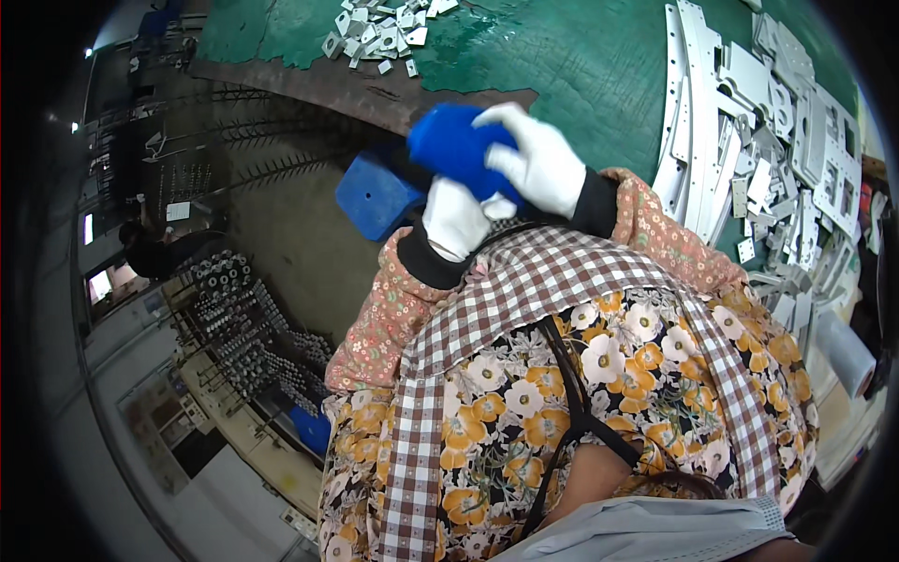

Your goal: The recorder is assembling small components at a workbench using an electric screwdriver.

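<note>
A rounded, bright blue object (448, 140), smeared by motion, is held between my two white-gloved hands in front of my apron; it may be a cloth, but its kind is unclear. My right hand (538, 161) curls over its right side, thumb and fingers pressed to it. Below it, my left hand (455, 221) is closed at its lower edge, with the fingertips partly hidden. Just left of my hands stands a blue plastic stool (375, 199) with a small hole in its top.
A green-topped table (562, 56) with a torn edge lies ahead. Small white metal pieces (384, 33) are heaped on it. Long perforated strips (691, 103) and flat plates (829, 150) are piled at right, near a plastic-wrapped roll (845, 351). Hanging racks and a person (154, 245) are at left.
</note>
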The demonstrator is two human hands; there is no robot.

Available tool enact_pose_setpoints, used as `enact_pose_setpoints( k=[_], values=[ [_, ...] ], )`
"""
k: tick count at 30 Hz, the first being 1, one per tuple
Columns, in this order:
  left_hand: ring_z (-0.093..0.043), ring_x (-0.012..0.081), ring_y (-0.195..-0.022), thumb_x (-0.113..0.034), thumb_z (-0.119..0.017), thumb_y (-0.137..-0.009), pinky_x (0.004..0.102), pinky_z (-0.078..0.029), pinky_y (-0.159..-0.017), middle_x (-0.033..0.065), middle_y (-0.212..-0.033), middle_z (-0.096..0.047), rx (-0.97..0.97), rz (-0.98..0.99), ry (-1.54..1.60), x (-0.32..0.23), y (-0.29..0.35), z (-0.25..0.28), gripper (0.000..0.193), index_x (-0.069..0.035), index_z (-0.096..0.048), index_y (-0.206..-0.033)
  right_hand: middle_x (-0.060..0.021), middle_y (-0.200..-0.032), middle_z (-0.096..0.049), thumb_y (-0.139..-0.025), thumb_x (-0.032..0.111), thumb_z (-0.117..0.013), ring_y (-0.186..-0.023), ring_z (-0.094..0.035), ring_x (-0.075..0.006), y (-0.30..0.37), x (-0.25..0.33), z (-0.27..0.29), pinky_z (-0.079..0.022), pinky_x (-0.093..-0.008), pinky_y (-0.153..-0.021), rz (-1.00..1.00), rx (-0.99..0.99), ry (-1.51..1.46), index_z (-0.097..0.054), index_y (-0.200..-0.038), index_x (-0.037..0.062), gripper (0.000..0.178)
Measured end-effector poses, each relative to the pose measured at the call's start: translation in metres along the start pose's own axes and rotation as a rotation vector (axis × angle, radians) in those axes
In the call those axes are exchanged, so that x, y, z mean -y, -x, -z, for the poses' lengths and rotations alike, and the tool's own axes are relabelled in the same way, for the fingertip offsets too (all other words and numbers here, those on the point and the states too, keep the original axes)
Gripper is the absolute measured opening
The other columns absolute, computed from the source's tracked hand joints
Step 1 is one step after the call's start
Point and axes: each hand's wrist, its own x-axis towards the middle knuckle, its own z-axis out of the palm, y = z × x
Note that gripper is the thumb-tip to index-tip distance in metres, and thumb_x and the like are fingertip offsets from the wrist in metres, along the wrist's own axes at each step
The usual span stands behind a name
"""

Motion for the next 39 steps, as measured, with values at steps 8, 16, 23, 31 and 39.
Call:
enact_pose_setpoints(
  k=[8,16,23,31,39],
  values=[
    [-0.044,0.0144,-0.065,-0.075,-0.018,-0.084,0.0208,-0.032,-0.039,0.0162,-0.101,-0.053,0.086,0.345,0.439,-0.012,0.005,-0.025,0.095,0.010,-0.043,-0.118,-0.0089,-0.087,-0.062,-0.094,0.027,-0.046,-0.067,-0.061,-0.0138,-0.019,-0.049,0.047,-0.050,-0.0243,-0.056,-0.364,0.019,-0.926,-0.053,-0.107,0.0000,0.031],
    [-0.042,0.0132,-0.052,-0.058,-0.033,-0.091,0.0233,-0.031,-0.039,0.0043,-0.071,-0.051,0.131,0.263,0.308,-0.002,-0.001,-0.009,0.053,-0.008,-0.050,-0.097,-0.0148,-0.093,-0.064,-0.078,0.017,-0.062,-0.084,-0.063,-0.0259,0.012,0.013,-0.002,-0.049,-0.0327,-0.077,-0.026,-0.190,-0.158,-0.055,-0.104,0.0028,0.031],
    [-0.050,0.0111,-0.071,-0.022,-0.047,-0.096,0.0225,-0.041,-0.054,0.0050,-0.085,-0.053,0.229,0.146,0.062,-0.026,-0.009,-0.023,0.028,-0.003,-0.046,-0.117,-0.0088,-0.086,-0.061,-0.093,0.027,-0.050,-0.079,-0.061,-0.0172,-0.010,0.007,0.029,-0.049,-0.0284,-0.065,-0.403,-0.190,-0.838,-0.054,-0.111,-0.0003,0.033],
    [-0.056,0.0095,-0.059,-0.013,-0.065,-0.083,0.0215,-0.048,-0.057,0.0044,-0.082,-0.061,0.003,-0.241,-0.994,-0.021,-0.019,-0.030,0.048,0.002,-0.045,-0.124,-0.0157,-0.105,-0.058,-0.094,0.021,-0.047,-0.093,-0.061,-0.0243,0.039,0.021,0.045,-0.053,-0.0370,-0.081,-0.362,-0.505,-1.088,-0.046,-0.118,-0.0014,0.033],
    [-0.065,0.0325,-0.080,-0.014,-0.063,-0.078,0.0360,-0.052,-0.067,0.0196,-0.087,-0.065,0.305,-0.486,-1.307,-0.006,-0.038,-0.039,0.041,-0.002,-0.051,-0.114,-0.0137,-0.090,-0.063,-0.078,0.021,-0.062,-0.081,-0.061,-0.0212,0.033,0.019,0.015,-0.048,-0.0371,-0.073,-0.214,-0.774,-0.012,-0.058,-0.104,-0.0044,0.036]
  ],
)
